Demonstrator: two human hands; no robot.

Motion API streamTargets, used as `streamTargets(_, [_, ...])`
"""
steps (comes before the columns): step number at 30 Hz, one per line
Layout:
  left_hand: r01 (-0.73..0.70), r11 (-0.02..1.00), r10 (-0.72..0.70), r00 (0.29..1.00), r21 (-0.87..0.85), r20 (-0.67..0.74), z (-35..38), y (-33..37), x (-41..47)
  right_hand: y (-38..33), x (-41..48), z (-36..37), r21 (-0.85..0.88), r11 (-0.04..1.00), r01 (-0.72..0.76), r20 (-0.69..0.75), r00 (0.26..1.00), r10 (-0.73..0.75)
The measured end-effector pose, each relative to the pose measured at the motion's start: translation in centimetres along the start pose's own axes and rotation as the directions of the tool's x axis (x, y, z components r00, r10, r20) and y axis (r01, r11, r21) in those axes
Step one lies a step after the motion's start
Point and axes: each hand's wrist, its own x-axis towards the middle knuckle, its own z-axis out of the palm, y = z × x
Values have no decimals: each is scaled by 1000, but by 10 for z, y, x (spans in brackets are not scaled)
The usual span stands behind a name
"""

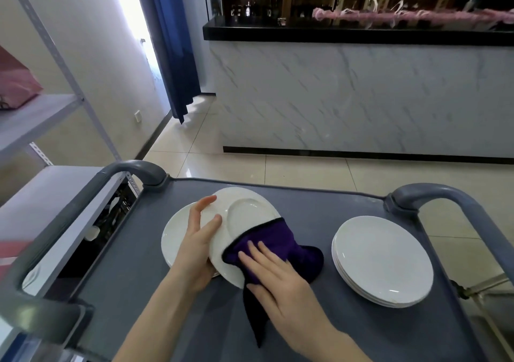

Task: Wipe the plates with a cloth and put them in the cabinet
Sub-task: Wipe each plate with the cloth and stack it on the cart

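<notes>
My left hand (199, 246) grips the left rim of a white plate (244, 217) and holds it tilted above the grey cart top (306, 208). With flat fingers, my right hand (278, 277) presses a purple cloth (281, 247) onto the plate's lower right part. Under the raised plate lies another white plate (175, 236), flat on the cart. A stack of white plates (382, 258) sits on the cart's right side.
The cart has grey handles at the left (133, 171) and right (434, 195). A metal shelf rack (41, 128) stands to the left, with dishes in a dark crate (111, 217) beside the cart. A marble-fronted bar counter (361, 97) stands ahead across the tiled floor.
</notes>
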Motion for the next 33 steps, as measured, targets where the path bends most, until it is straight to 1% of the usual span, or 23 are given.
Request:
streamTargets(2, [-38, 997, 36, 999, 61, 30, 2, -1, -2, -5, 19, 4, -32, 999, -13, 73, 997, 16])
streamTargets(3, [-50, 997, 48, 998, 66, 32, 1, 0, -3, -6, 30, 5, -37, 999, -20, 81, 996, 23])
streamTargets(8, [-49, 999, 49, 999, 9, -5, -5, 2, -4, 13, 69, 0, -92, 991, -101, 29, 994, 104])
streamTargets(10, [-48, 999, 48, 998, -21, -34, -7, 1, -3, 23, 70, -5, -63, 988, -142, 11, 990, 143])
streamTargets(12, [-45, 998, 41, 997, -54, -61, -11, 2, -1, 29, 61, -9, 8, 987, -158, -7, 987, 158])
streamTargets(15, [-50, 994, 42, 995, -95, -87, -19, 2, 2, 36, 28, -6, 75, 989, -128, -34, 991, 131])
streamTargets(18, [-60, 997, 54, 994, -54, -97, -20, 0, 6, 27, 2, 9, 63, 995, -79, 46, 996, 76])
streamTargets(20, [-66, 998, 64, 995, -23, -81, -15, -3, 8, 16, 6, 18, 44, 997, -56, 88, 995, 51])
streamTargets(23, [-70, 997, 70, 997, 21, -39, -8, -7, 6, 4, 33, 22, -33, 999, -41, 70, 997, 43])
streamTargets(26, [-72, 997, 72, 997, 36, -18, -4, -9, 5, 8, 64, 16, -68, 993, -100, 12, 995, 101])
streamTargets(30, [-61, 998, 60, 997, -17, -40, -6, -10, 5, 25, 87, 7, -77, 980, -181, -29, 983, 180])
streamTargets(33, [-58, 998, 56, 996, -35, -66, -12, -10, 7, 38, 79, 2, 33, 970, -241, -43, 969, 242])
